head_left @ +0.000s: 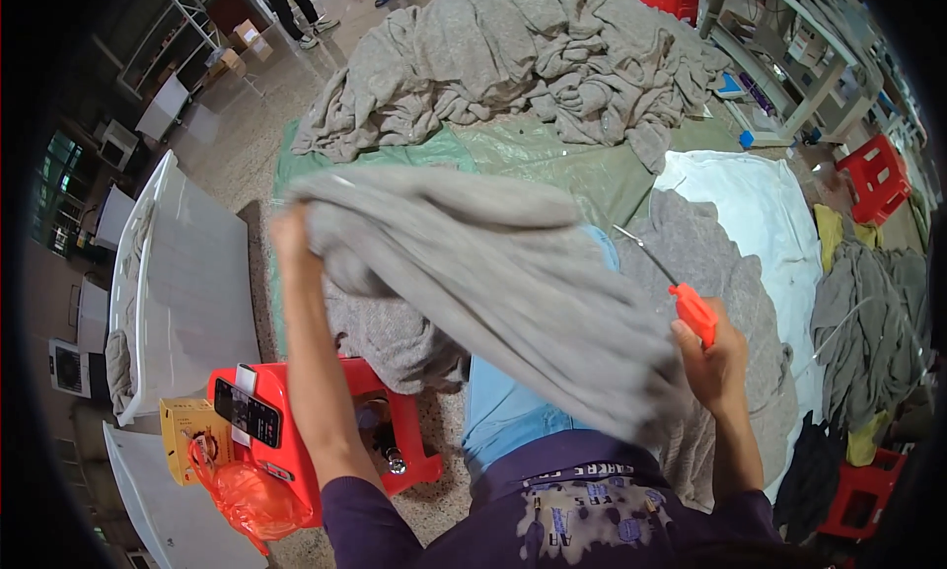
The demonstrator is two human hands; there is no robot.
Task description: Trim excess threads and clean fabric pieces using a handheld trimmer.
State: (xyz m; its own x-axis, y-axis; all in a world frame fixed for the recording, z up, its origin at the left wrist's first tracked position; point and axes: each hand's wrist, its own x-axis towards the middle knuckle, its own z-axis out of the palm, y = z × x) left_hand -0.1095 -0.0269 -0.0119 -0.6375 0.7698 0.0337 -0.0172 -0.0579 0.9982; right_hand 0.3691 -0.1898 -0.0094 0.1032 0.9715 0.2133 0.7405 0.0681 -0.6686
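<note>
My left hand (290, 236) is closed on the upper left end of a grey knitted cloth (483, 263), which stretches in the air across my lap, its lower right part smeared by motion. In my right hand (718, 357) is an orange-handled tool (695, 316) with a thin metal shaft pointing up and left. The kind of tool cannot be made out. The cloth's blurred edge passes close to the right hand; whether they touch, I cannot tell. More grey knitted cloth (390, 337) lies by my left knee, and another grey piece (725, 273) spreads out at my right.
A large grey cloth heap (503, 51) lies ahead on a green sheet (533, 160). At left stand a white bin (197, 283) and a red stool (404, 411) carrying a phone (247, 414) and an orange plastic bag (256, 495). Dark grey cloth (868, 322) is piled at right.
</note>
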